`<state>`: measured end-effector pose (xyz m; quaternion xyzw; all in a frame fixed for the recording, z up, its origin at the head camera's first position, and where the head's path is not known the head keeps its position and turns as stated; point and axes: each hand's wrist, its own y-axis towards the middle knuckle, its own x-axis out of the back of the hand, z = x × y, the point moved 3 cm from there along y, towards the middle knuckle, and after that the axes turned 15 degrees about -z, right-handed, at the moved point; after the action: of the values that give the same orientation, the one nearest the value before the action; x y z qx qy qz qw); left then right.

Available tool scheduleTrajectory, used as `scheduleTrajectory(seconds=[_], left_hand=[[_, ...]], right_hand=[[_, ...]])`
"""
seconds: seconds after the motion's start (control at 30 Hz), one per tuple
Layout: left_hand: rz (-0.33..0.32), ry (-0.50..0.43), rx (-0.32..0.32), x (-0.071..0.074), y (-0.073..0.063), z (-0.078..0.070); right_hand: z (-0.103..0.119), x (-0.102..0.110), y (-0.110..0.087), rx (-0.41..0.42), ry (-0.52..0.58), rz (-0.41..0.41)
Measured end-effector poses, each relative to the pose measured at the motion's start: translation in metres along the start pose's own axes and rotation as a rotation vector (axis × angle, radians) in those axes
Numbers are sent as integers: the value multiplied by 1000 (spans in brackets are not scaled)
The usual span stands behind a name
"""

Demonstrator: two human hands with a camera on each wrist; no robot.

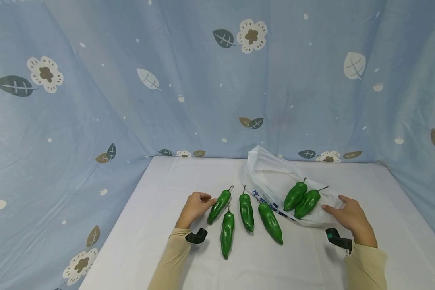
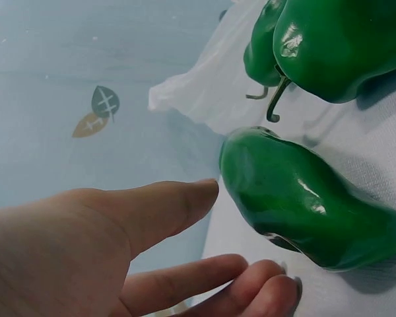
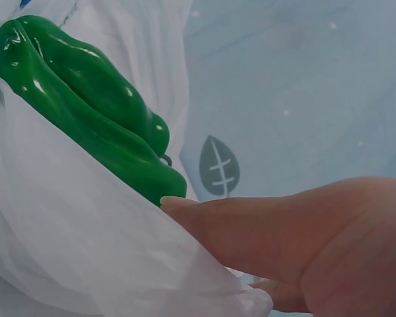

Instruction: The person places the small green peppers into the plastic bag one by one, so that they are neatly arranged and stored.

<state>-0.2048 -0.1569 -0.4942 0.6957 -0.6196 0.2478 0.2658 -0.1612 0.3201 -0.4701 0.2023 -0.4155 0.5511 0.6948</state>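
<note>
My left hand (image 1: 197, 207) is beside the leftmost green pepper (image 1: 219, 206), its thumb at the stem end. In the left wrist view the thumb and fingers stand apart, not wrapped round that pepper (image 2: 303, 198). At the right, my right hand (image 1: 354, 217) holds the edge of a white plastic bag (image 1: 322, 219) between thumb and fingers; the bag hides part of the fingers. Two green peppers, one behind (image 1: 295, 196) and one in front (image 1: 308, 202), lie side by side at the bag's mouth. The right thumb tip is close to the front one.
Between the hands, more green peppers lie on the white tabletop (image 1: 130, 245): one nearest the front (image 1: 227, 235), one in the middle (image 1: 246, 212) and one by the bag (image 1: 270, 223). A blue patterned curtain (image 1: 203, 80) hangs behind and at the sides.
</note>
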Motion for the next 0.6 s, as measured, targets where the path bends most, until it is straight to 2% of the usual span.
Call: scheduleTrajectory(seconds=[0.23,0.6], left_hand=[[22,-8,11,-1,-2,-3],[40,-5,15,-4,-1,0]], right_hand=[[-1,0,2,-7,10,12],[0,-1,1,4,4,7]])
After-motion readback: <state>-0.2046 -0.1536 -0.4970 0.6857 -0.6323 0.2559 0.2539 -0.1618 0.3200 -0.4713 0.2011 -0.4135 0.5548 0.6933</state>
